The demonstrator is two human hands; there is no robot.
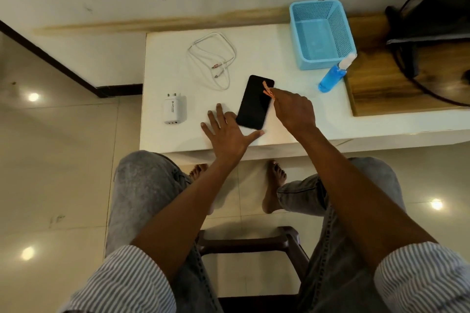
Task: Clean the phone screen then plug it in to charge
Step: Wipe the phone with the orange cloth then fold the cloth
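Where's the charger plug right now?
The white charger plug lies on the white table near its left edge, left of the person's left hand and the phone, just below-left of the coiled white cable.

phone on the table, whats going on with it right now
A seated person is cleaning the black phone, which lies on the white table. The left hand lies flat with spread fingers against the phone's near end, steadying it, while the right hand pinches a small orange cloth on the screen. The white cable and the charger lie unconnected to the left, so charging is not yet started. A blue spray bottle stands by a blue basket.
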